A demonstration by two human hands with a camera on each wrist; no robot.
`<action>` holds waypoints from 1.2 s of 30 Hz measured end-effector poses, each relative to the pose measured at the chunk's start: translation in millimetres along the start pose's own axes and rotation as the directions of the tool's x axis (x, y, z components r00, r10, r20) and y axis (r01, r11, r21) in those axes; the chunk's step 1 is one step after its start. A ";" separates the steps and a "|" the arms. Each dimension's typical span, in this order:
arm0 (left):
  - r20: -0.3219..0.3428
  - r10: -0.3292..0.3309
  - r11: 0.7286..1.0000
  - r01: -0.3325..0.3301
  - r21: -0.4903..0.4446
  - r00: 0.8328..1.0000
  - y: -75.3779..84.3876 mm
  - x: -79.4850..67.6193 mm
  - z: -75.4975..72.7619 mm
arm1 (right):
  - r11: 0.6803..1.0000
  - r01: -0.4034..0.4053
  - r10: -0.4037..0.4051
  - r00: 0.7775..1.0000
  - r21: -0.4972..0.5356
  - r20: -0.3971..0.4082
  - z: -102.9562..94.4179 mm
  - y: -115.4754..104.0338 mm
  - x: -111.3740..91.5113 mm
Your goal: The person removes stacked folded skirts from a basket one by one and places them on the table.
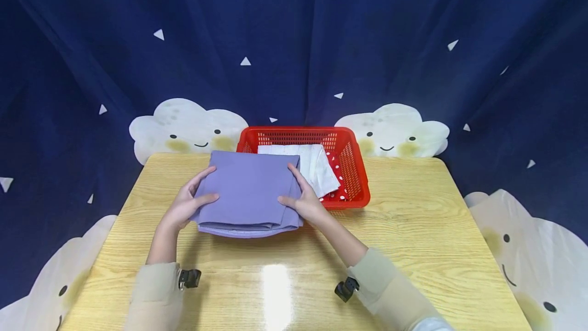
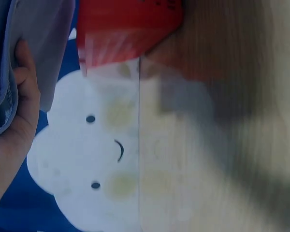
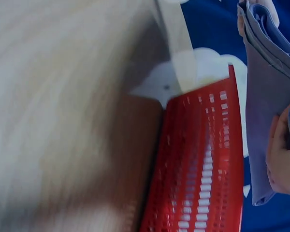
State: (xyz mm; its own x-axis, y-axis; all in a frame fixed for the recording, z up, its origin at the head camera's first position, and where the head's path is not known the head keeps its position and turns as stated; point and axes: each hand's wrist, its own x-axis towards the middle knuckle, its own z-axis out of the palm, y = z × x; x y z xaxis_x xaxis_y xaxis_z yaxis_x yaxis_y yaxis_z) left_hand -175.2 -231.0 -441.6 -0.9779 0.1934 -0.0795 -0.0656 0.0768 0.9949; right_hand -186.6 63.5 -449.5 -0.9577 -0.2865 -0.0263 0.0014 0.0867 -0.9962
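Observation:
A folded purple cloth (image 1: 248,188) is held up above the table by both hands, one at each side. The left hand (image 1: 184,204) grips its left edge, thumb on top; in the left wrist view the fingers (image 2: 26,72) curl under the layers. On the opposite edge the right hand (image 1: 309,202) holds the cloth, thumb and index finger on its upper face. Layered folds of the cloth (image 3: 268,92) show in the right wrist view. Behind it, partly covered, stands a red plastic basket (image 1: 360,167) with a folded white cloth (image 1: 323,172) and a red polka-dot cloth (image 1: 337,167) inside.
The wooden table (image 1: 413,229) carries the basket at its far edge. A dark blue curtain (image 1: 285,40) with white triangles and smiling clouds hangs behind and around the table. A small black device (image 1: 189,278) sits at each wrist.

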 end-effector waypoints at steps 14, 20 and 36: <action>0.031 0.064 0.998 -0.064 0.014 0.997 -18.3 -60.1 -41.8 | 0.986 0.115 -0.104 0.990 -0.117 0.101 56.1 10.6 -23.8; 0.054 0.096 0.995 -0.097 0.013 0.994 -29.7 -84.9 -58.7 | 0.979 0.119 -0.096 0.985 -0.163 0.147 80.2 15.1 -35.2; 0.032 0.157 0.986 -0.155 -0.063 0.987 -70.3 -130.9 -99.4 | 0.976 0.056 -0.015 0.982 -0.212 0.189 140.4 25.6 -53.8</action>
State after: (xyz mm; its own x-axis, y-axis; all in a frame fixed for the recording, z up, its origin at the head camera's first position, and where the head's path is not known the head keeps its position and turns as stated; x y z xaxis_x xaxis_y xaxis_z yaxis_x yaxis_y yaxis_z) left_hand -62.3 -359.0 -494.8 -0.9692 0.2342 0.0762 0.0745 -0.0160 0.9971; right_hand -94.6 -52.8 -485.2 -0.8861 -0.4628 -0.0266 -0.1129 0.2710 -0.9559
